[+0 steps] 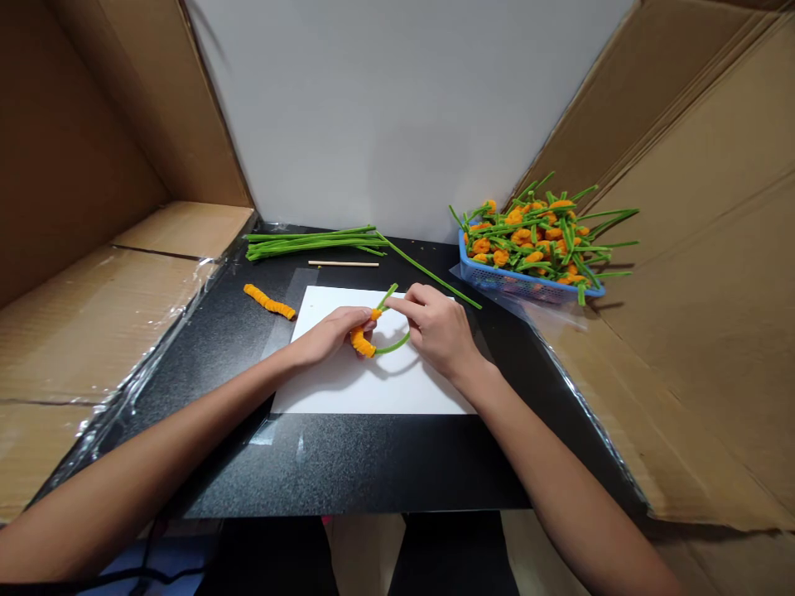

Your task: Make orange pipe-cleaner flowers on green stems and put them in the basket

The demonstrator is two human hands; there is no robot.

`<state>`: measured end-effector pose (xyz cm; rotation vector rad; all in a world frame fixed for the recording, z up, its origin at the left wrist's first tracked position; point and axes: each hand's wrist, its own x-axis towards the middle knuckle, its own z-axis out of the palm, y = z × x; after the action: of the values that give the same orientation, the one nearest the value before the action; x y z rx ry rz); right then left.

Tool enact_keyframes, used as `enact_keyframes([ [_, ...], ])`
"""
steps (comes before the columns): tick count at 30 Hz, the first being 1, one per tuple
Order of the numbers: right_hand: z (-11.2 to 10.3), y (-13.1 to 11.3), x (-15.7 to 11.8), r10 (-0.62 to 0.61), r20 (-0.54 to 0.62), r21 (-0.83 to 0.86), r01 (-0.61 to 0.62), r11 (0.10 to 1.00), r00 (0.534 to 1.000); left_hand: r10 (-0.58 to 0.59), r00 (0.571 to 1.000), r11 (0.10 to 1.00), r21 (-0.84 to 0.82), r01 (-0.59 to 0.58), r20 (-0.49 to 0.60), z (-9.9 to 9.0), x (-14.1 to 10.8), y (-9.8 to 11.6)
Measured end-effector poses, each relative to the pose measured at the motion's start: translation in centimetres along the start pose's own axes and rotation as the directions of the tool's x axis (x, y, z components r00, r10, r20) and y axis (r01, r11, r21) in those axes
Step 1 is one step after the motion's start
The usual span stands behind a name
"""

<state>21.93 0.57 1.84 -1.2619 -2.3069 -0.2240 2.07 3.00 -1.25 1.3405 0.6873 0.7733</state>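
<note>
My left hand [332, 333] pinches a coiled orange pipe cleaner [362, 343] above the white sheet [373, 393]. Through this coil runs a green pipe cleaner [393, 344], bent into a loop. One green end sticks up past the coil's top; the other side curves out below toward my right hand [440, 329]. The right fingers are closed around that curve, and the index finger reaches to the upright green end. Part of the coil is hidden behind my left fingers. Left of the sheet lies another orange coil [269, 302], loose on the black table [348, 468].
A bundle of green pipe cleaners [310, 243] lies at the back, with a thin wooden stick [344, 264] before it. A single green pipe cleaner [428, 271] slants right. The blue basket [527, 283] holds several orange-and-green pieces. Cardboard walls [701, 273] flank the table.
</note>
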Motion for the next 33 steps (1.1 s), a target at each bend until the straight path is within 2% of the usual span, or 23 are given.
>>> enact_keyframes([
  [5,0.3,-0.02,0.06,0.009,0.017,0.064,-0.01,0.998,1.0,0.008,1.0,0.997,0.07,-0.008,0.001,0.08,0.01,0.19],
  [8,0.5,-0.1,0.05,0.059,0.031,0.138,-0.063,0.988,0.998,0.022,1.0,0.998,0.064,-0.021,-0.02,0.1,0.09,0.1],
  [12,0.53,-0.07,0.04,0.124,0.014,0.15,-0.125,0.981,0.992,0.018,1.0,0.997,0.077,-0.018,-0.004,0.03,0.1,-0.06],
  [18,0.67,-0.51,0.11,0.047,0.031,0.294,-0.054,0.954,0.998,0.055,0.998,0.983,0.177,-0.058,0.021,-0.35,-0.02,-0.44],
  [22,0.43,-0.75,0.19,0.206,-0.05,0.428,-0.166,0.889,0.977,0.038,0.999,0.992,0.119,-0.036,-0.009,-0.18,-0.06,-0.35],
  [24,0.25,-0.64,0.25,0.289,-0.066,0.463,-0.227,0.856,0.955,0.024,0.999,0.996,0.084,-0.021,-0.042,0.1,-0.11,-0.29],
  [26,0.11,-0.42,0.31,0.325,-0.084,0.458,-0.254,0.852,0.942,0.046,0.991,0.997,0.072,-0.038,-0.122,0.37,-0.16,-0.31],
  [28,0.03,-0.2,0.36,0.334,-0.102,0.436,-0.26,0.861,0.937,0.113,0.961,0.991,0.103,-0.089,-0.252,0.51,-0.19,-0.41],
  [30,-0.01,-0.07,0.39,0.32,-0.104,0.421,-0.25,0.872,0.942,0.196,0.913,0.975,0.172,-0.142,-0.357,0.48,-0.23,-0.51],
  [32,-0.05,0.0,0.39,0.295,-0.11,0.415,-0.226,0.881,0.949,0.265,0.885,0.951,0.253,-0.175,-0.383,0.38,-0.29,-0.56],
  [33,-0.07,0.03,0.38,0.285,-0.118,0.413,-0.214,0.885,0.951,0.287,0.884,0.94,0.289,-0.184,-0.37,0.33,-0.33,-0.55],
])
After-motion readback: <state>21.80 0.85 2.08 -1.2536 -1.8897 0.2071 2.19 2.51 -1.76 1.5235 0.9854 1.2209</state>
